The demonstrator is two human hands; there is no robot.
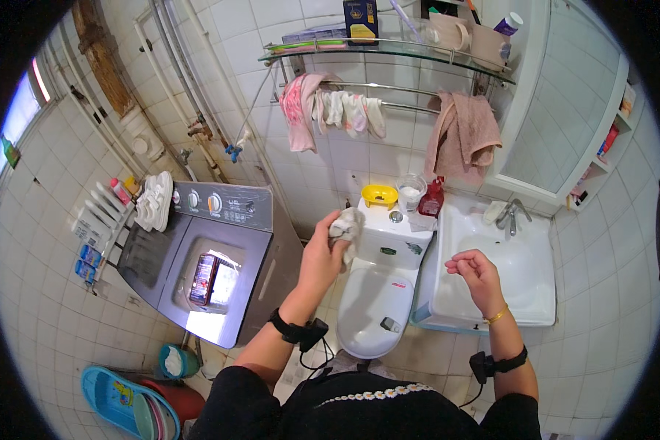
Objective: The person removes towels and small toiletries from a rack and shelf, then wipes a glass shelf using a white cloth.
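My left hand (320, 255) is raised beside the toilet tank, its fingers closed round a crumpled whitish cloth (347, 227). Part of the cloth hangs below the fingers. My right hand (478, 279) hovers over the left part of the white washbasin (532, 293), fingers loosely bent, with nothing visible in it. Between the two hands lies the white toilet (374, 312), lid down. On its tank stand a yellow soap dish (380, 195), a clear cup (411, 192) and a red pump bottle (432, 198).
A grey washing machine (260, 253) stands at left, with a phone (204, 279) and white shoes (154, 202) on top. Blue basins (99, 392) sit below it. A glass shelf (389, 55) and hanging towels (462, 136) are on the far wall, beside a mirror cabinet (565, 103).
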